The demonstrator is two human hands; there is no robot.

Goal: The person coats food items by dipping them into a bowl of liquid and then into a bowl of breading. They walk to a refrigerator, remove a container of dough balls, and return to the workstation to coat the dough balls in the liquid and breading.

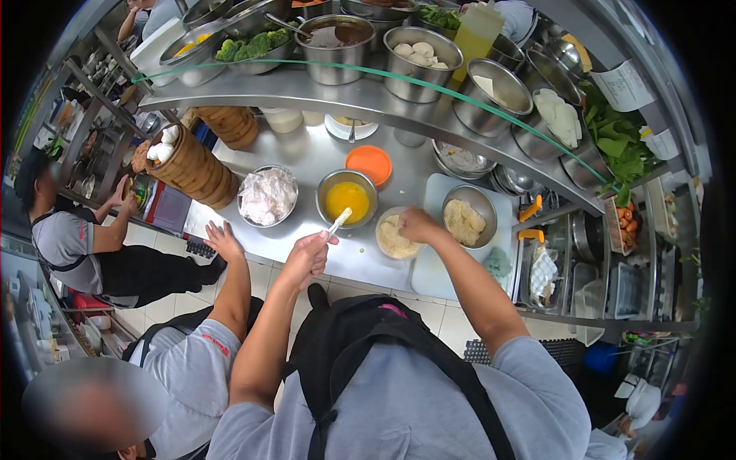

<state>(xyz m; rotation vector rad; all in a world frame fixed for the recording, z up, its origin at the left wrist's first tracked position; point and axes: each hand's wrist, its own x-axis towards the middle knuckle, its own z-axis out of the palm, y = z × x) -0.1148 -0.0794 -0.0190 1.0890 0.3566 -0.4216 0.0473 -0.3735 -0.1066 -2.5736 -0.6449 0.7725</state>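
Note:
My left hand (305, 259) is closed around a slim, pale stick-like piece with a lumpy yellow tip (340, 219); I cannot tell its kind. That tip overlaps the near rim of a steel bowl of beaten egg (346, 201). Over the right side of a bowl of pale crumbs (397, 239) is my right hand (418, 225), fingers curled together and pointing down. Whatever is inside those fingers is hidden. To its right, a steel bowl (469, 216) of crumb-coated lumps rests on a white cutting board (434, 270).
A co-worker's hand (224, 241) rests at the table's left edge, near a bowl of pale, white-coated food (267, 196). Bamboo steamers (201, 170) stand behind it. An orange lid or dish (369, 165) sits past the egg. Overhead, a steel shelf (337, 93) bears several food containers.

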